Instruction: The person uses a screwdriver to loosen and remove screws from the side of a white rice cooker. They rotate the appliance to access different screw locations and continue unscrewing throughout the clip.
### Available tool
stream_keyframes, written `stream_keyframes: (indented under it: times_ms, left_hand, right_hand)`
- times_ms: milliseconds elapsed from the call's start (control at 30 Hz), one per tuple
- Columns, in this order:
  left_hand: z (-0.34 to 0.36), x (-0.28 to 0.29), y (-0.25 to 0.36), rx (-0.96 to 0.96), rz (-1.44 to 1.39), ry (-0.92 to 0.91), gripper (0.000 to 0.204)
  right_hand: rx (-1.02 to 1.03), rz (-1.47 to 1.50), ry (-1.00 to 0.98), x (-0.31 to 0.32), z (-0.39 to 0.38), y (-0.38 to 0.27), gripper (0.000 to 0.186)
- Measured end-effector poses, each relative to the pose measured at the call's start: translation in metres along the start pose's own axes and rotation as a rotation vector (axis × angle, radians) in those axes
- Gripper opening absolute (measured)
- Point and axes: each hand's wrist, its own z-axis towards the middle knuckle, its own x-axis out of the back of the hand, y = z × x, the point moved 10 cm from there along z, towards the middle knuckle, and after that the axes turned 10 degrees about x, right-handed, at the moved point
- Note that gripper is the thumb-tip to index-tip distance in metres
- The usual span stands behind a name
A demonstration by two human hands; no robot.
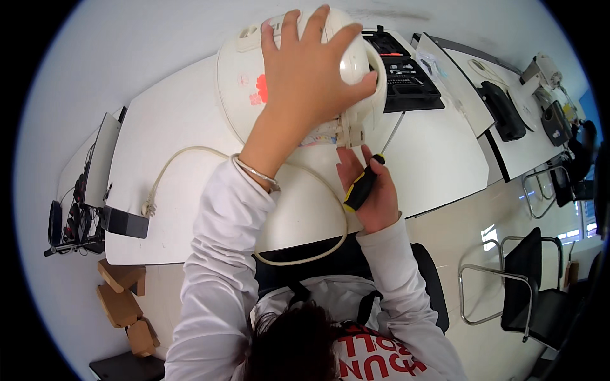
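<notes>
A cream-white rounded appliance, by its look a rice cooker [241, 95], rests on the far part of the white table. Red flower print marks its side. My left hand [305, 76] lies spread over it from above, fingers wide apart, the thumb reaching its right rim. Below its lower right edge, my right hand [379, 200] is closed around a screwdriver [361, 187] with a black and yellow handle. The thin shaft points up and away to the right, apart from the appliance. My right fingertips are close under the appliance's lower edge; whether they touch it I cannot tell.
A cream power cord [327, 184] loops across the table [171, 235] and over its front edge; its plug [149, 208] lies left. Behind stands an open black tool case [406, 82]. A dark box [125, 222] sits at the left edge. Chairs [521, 279] stand right.
</notes>
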Motion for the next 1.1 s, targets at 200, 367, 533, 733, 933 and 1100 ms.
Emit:
stream_keyframes:
  times_ms: [200, 367, 533, 733, 933, 1100]
  left_hand:
    - [-0.023, -0.027, 0.007, -0.034, 0.011, 0.079, 0.050]
    - [-0.026, -0.029, 0.007, -0.025, 0.060, 0.080, 0.050]
    - [-0.044, -0.021, 0.014, -0.013, 0.046, 0.068, 0.053]
    - [-0.060, -0.013, 0.019, -0.009, 0.041, 0.067, 0.056]
    - [-0.063, -0.010, 0.020, -0.017, 0.036, 0.079, 0.056]
    - [-0.066, -0.011, 0.019, -0.007, 0.058, 0.032, 0.058]
  right_hand:
    - [-0.012, -0.031, -0.054, -0.008, -0.014, 0.005, 0.048]
    - [-0.022, 0.018, -0.096, -0.016, -0.015, 0.005, 0.048]
    - [-0.044, 0.030, -0.045, -0.006, -0.021, 0.010, 0.042]
    - [-0.036, -0.001, 0.011, 0.009, -0.023, 0.015, 0.038]
    - [0.005, -0.079, -0.038, 0.012, -0.028, 0.012, 0.045]
    - [-0.011, -0.036, -0.090, 0.004, -0.032, 0.015, 0.050]
